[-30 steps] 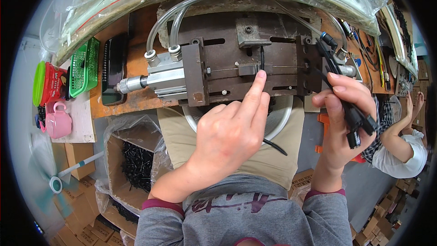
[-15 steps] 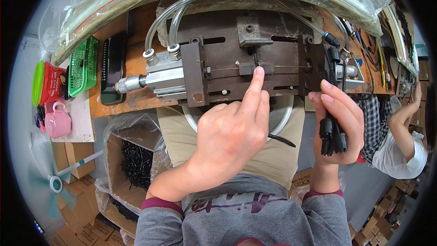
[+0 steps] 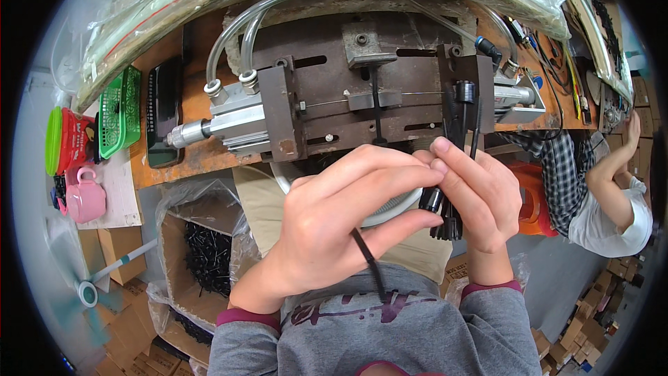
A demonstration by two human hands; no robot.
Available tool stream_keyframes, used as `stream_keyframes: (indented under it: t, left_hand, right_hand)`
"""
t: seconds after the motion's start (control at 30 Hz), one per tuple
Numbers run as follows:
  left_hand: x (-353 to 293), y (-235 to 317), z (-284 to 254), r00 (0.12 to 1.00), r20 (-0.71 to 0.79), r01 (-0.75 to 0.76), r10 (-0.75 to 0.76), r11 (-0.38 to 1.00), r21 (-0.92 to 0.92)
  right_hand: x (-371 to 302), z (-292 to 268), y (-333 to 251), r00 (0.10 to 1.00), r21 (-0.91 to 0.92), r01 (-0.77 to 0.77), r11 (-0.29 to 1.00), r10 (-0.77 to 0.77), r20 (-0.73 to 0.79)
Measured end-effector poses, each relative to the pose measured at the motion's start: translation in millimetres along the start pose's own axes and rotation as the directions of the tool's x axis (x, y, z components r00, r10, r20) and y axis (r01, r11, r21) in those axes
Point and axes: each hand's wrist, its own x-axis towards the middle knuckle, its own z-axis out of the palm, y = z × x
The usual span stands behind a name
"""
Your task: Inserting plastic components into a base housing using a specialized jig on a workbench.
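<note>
My right hand (image 3: 480, 191) is closed round a bundle of thin black rods (image 3: 467, 95) with thicker ends, held upright at the fixture's right side. The fingers of my left hand (image 3: 348, 212) reach across to this bundle, touching my right fingertips and the rods. Another thin black rod (image 3: 371, 264) is kept in my left palm and sticks out below it. Beyond my hands, a single black rod (image 3: 376, 101) lies across a small grey block (image 3: 360, 102) in the middle of the dark metal fixture (image 3: 327, 122). Its near end is close to my left knuckles.
Air cylinders (image 3: 240, 122) with clear hoses (image 3: 220, 42) flank the fixture. A green basket (image 3: 120, 108), black tray (image 3: 163, 111) and pink cup (image 3: 86, 195) stand left. Below is a plastic-lined carton (image 3: 174, 251) of black pieces. Another person (image 3: 605, 202) sits at right.
My left index finger has left the rod at the block, and that hand has moved to the bundle. My right hand has shifted left. More of the rod on the block now shows.
</note>
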Motion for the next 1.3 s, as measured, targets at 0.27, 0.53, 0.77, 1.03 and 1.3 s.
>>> stream_keyframes:
  t: [0.27,0.53,0.77,1.03,1.3]
  left_hand:
    - [-17,-3,1,0.997,-0.056,-0.041,0.059,0.961,0.273]
    - [-15,-30,13,0.994,0.036,-0.097,0.1,0.704,0.703]
    - [-6,-33,14,0.994,0.036,-0.097,0.102,0.695,0.712]
    - [-12,-13,7,0.993,-0.088,-0.059,0.08,0.974,0.219]
    - [-20,-2,-11,0.993,0.08,-0.082,0.086,0.995,-0.063]
  right_hand:
    - [-1,-1,5,0.979,0.15,-0.18,0.972,0.191,-0.067]
    - [8,-9,-3,0.663,0.777,-0.462,0.428,0.748,-0.017]
    - [9,-19,0,0.475,0.85,-0.527,0.02,0.836,0.275]
    - [12,-11,-1,0.363,0.826,-0.463,-0.32,0.782,0.507]
    - [12,-14,8,0.397,0.856,-0.409,-0.317,0.782,0.48]
